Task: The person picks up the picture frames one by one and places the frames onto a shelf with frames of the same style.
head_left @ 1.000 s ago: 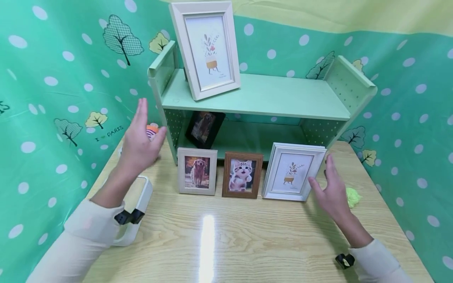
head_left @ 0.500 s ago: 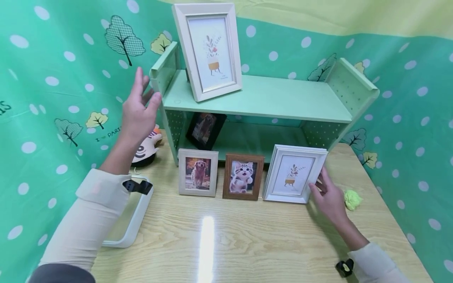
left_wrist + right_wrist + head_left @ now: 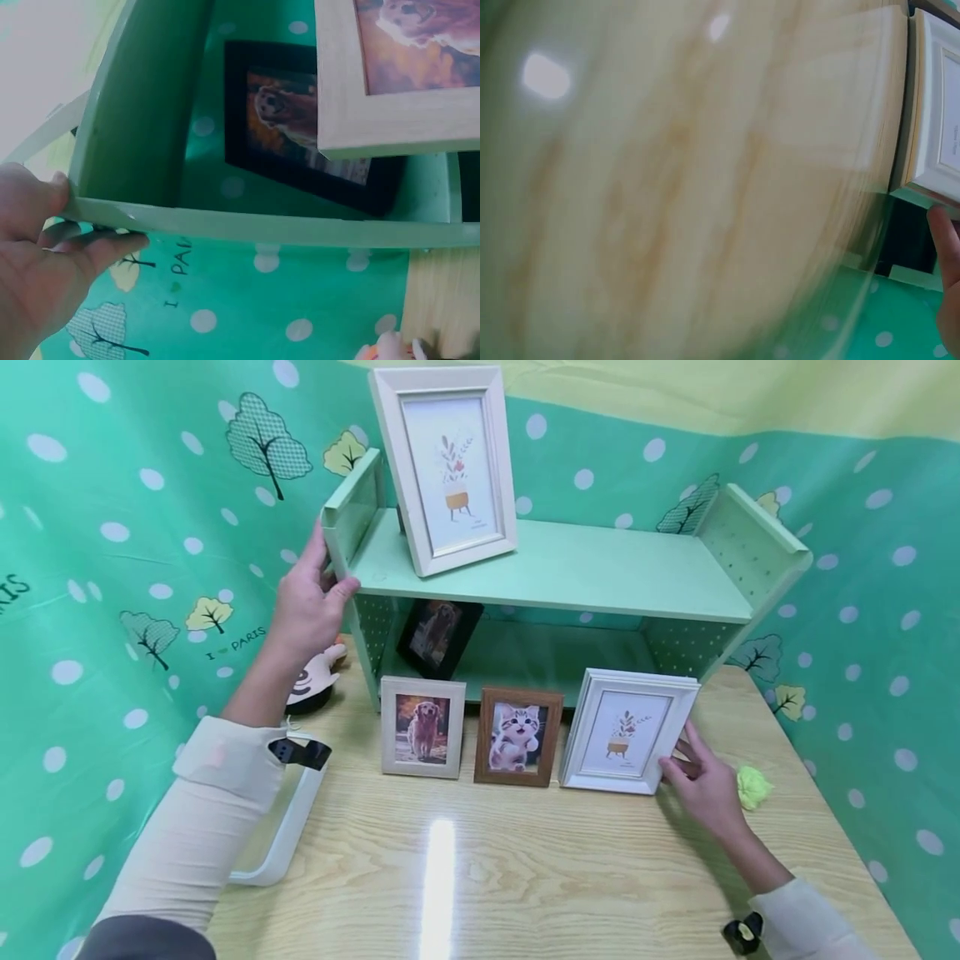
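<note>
My left hand (image 3: 307, 610) grips the left side panel of a green two-tier shelf (image 3: 600, 568), thumb at its front edge and fingers behind. In the left wrist view the same hand (image 3: 45, 262) pinches the panel's edge. My right hand (image 3: 708, 789) holds the lower right edge of a white picture frame (image 3: 626, 735), its fingers partly hidden behind. To the left stand a brown picture frame (image 3: 517, 735) with a kitten and a beige picture frame (image 3: 423, 727) with a dog. A black picture frame (image 3: 438, 635) leans inside the lower tier.
A large cream picture frame (image 3: 453, 477) stands tilted on the shelf's top. On the wooden table (image 3: 562, 877) are a white-rimmed container (image 3: 296, 822), a toy (image 3: 318, 681) and a yellow-green crumpled thing (image 3: 752, 787). A green dotted curtain (image 3: 112, 710) hangs around.
My left hand has risen to the shelf's left side panel and taken hold of it. My right hand has closed on the white picture frame's right edge. The frames have stayed in place.
</note>
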A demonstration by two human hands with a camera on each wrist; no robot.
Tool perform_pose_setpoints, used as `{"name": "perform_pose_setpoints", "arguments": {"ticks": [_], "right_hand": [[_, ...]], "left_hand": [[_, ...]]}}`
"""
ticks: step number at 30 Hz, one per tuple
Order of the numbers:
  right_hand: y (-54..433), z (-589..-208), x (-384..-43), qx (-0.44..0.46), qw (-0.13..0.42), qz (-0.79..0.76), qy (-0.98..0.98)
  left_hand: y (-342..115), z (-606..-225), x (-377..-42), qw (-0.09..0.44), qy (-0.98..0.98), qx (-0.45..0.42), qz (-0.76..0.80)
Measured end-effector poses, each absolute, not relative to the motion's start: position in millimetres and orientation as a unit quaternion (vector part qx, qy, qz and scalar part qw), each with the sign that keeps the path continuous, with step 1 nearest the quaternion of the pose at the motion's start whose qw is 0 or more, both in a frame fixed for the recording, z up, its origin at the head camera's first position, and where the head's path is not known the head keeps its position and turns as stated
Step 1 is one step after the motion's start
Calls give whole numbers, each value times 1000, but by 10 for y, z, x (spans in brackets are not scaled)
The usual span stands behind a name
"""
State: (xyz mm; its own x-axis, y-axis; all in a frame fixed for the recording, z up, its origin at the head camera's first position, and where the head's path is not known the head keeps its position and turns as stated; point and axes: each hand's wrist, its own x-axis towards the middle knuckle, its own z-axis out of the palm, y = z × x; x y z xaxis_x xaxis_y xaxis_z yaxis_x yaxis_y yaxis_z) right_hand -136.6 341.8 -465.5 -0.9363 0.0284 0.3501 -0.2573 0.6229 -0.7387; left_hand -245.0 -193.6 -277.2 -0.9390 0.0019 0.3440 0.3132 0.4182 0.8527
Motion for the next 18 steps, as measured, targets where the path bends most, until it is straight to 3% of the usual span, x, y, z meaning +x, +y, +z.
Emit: {"name": "perform_pose_setpoints", "arguments": {"ticks": [18], "right_hand": [[3468,-4674,-1390,49,131,487,-862]], "left_hand": [[-1977,-2781,-2463,131,-827,-101,-537]]}}
